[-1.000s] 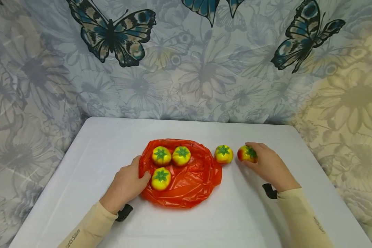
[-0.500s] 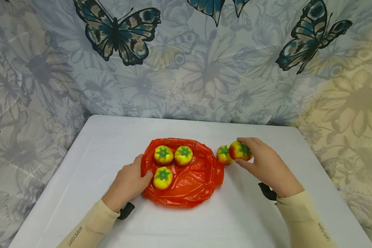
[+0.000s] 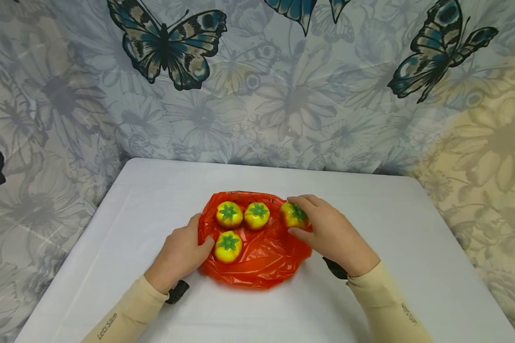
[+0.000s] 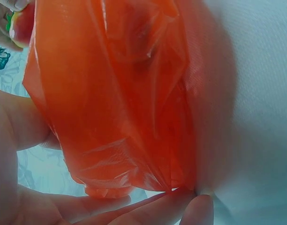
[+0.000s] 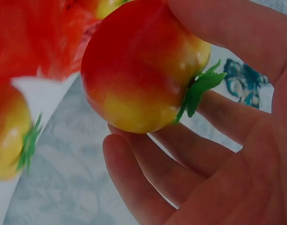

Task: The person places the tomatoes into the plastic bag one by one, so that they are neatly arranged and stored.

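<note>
A red plastic bag point(image 3: 266, 259) lies with its mouth spread upward on the table. Three yellow tomatoes with green star-shaped tops sit inside: a back left tomato point(image 3: 229, 214), a back right tomato point(image 3: 257, 215) and a front tomato point(image 3: 228, 247). My left hand point(image 3: 180, 252) grips the bag's left rim, thumb over the edge and fingers outside. A red-and-yellow tomato point(image 5: 138, 70) is held between the thumb and fingers of my right hand point(image 3: 328, 231), above the bag's right rim. Another tomato point(image 5: 10, 136) shows beside the bag in the right wrist view; in the head view it is hidden.
The white table point(image 3: 154, 186) reaches back to a wall hung with butterfly-and-flower cloth point(image 3: 292, 105). Black wrist straps show on the left wrist point(image 3: 178, 291) and the right wrist point(image 3: 335, 268).
My right hand has lifted the tomato and carried it left, past the loose tomato, over the bag's right rim. My left hand keeps its grip on the bag.
</note>
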A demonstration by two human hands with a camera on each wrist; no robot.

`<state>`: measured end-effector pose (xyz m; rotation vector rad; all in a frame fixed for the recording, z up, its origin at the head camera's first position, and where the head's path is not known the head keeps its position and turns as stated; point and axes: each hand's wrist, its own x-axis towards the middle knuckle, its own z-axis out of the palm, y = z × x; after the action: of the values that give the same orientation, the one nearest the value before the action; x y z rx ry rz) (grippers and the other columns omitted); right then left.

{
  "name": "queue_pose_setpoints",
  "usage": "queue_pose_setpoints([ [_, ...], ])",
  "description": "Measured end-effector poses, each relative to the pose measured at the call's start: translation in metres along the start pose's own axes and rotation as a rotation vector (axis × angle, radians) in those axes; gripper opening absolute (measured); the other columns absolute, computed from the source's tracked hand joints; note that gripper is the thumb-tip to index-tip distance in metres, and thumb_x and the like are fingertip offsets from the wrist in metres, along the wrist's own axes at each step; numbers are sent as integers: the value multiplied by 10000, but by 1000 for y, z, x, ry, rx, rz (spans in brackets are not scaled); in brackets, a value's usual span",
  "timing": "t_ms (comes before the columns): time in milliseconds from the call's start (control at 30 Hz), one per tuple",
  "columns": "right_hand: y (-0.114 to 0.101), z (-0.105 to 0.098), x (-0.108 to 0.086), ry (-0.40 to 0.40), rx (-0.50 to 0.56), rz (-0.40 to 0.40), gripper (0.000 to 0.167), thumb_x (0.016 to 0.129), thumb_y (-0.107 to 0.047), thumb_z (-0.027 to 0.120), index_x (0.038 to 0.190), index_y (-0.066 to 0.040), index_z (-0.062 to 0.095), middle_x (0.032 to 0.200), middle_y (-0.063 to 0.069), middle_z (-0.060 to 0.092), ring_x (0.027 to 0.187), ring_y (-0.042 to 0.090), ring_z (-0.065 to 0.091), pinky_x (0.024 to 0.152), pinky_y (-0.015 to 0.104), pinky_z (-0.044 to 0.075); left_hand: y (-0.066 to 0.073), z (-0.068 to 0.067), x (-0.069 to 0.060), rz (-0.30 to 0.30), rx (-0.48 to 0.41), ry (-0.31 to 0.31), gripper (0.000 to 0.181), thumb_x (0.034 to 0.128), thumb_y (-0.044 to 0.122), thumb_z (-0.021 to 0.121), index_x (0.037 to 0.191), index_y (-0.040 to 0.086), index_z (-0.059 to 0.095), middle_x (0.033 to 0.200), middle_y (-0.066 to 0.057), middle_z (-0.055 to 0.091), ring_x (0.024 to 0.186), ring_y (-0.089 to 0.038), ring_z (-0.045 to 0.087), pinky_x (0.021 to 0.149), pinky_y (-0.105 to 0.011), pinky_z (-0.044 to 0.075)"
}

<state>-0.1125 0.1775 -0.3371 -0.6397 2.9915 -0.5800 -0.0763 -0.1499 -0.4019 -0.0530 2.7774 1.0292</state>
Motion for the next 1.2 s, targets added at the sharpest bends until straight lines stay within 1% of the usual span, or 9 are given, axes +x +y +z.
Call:
queue_pose_setpoints([
  [200, -16, 10, 4, -20, -7, -30, 684, 911, -296, 885, 1514, -143, 600, 1467, 86, 652, 1337, 313, 647, 1087, 538, 570, 0, 0, 0, -7, -5, -3, 728, 1032, 263, 618, 1644, -20, 342, 1230, -226, 749, 651, -170, 625, 565, -289, 517],
  [400, -30, 22, 4, -62, -21, -67, 691, 911, -328, 883, 1519, -159, 600, 1497, 75, 632, 1367, 289, 637, 1066, 490, 593, 1, -1, 0, -2, -1, 1, 724, 1035, 261, 619, 1639, -29, 345, 1198, -222, 752, 645, -168, 631, 559, -288, 518],
  [533, -37, 30, 2, -88, -19, -78, 686, 909, -344, 884, 1513, -170, 609, 1497, 63, 629, 1353, 264, 646, 1058, 468, 600, 0, 0, 0, 1, 6, -1, 730, 1035, 258, 621, 1640, -37, 339, 1222, -232, 749, 657, -168, 634, 565, -286, 522],
  [733, -44, 37, -1, -123, -30, -72, 691, 904, -353, 886, 1521, -205, 614, 1488, 49, 636, 1337, 238, 651, 1055, 452, 604, 1, 1, -1, 2, -1, -4, 724, 1034, 254, 626, 1637, -31, 345, 1216, -229, 752, 661, -169, 637, 566, -285, 526],
  [967, -49, 43, -6, -152, -45, -107, 671, 906, -352, 884, 1509, -207, 626, 1471, 49, 643, 1318, 241, 655, 1035, 457, 613, 1, 1, -1, 13, 0, -1, 729, 1034, 252, 624, 1637, -43, 340, 1203, -235, 753, 648, -165, 635, 558, -284, 522],
  [1200, -50, 49, -7, -157, -67, -144, 639, 912, -365, 877, 1485, -203, 644, 1385, 7, 668, 1213, 169, 674, 978, 402, 635, 1, 2, -1, 25, 0, 3, 710, 1033, 248, 624, 1626, -37, 356, 1160, -217, 760, 644, -162, 634, 563, -282, 524],
])
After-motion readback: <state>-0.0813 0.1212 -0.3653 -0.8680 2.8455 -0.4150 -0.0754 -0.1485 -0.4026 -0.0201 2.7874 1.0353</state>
